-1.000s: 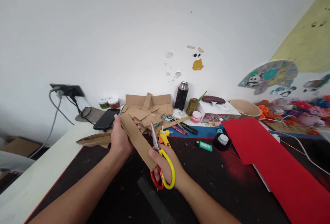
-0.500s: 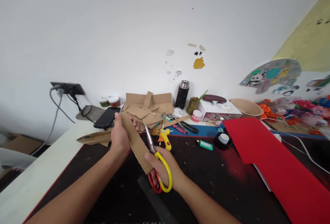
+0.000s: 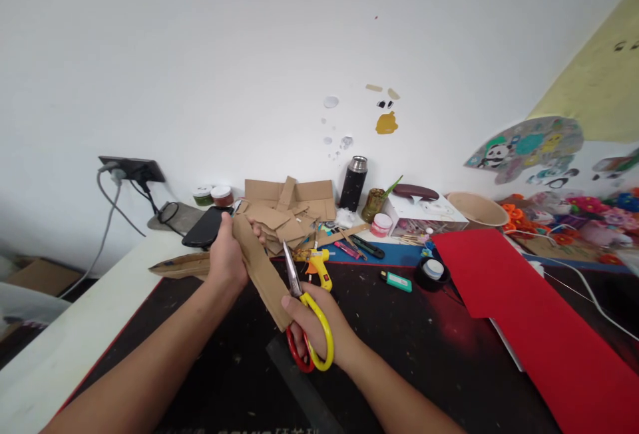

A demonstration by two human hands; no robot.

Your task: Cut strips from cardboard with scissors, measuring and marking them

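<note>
A long strip of brown cardboard (image 3: 260,273) slants between my two hands above the dark mat. My left hand (image 3: 230,251) grips its upper end, thumb on the near side and fingertips showing past the far edge. Scissors (image 3: 293,271) with one yellow and one red handle loop are held in my right hand (image 3: 319,321), blades together and pointing up and away. The right thumb rests at the strip's lower end. Behind the left wrist lies another pointed cardboard piece (image 3: 180,265). A yellow glue gun (image 3: 320,267) lies just beyond the scissors.
Cardboard scraps (image 3: 279,211) pile up against the wall, beside a black flask (image 3: 353,184). Red sheets (image 3: 529,314) cover the right side. A green-handled item (image 3: 398,281), a roll of black tape (image 3: 424,277) and a phone (image 3: 204,226) lie around. A dark ruler-like strip (image 3: 302,381) is in front.
My left hand and the strip's upper end have shifted slightly left. The strip's lower end has moved a little up and left, while the right hand with the scissors stays nearly still.
</note>
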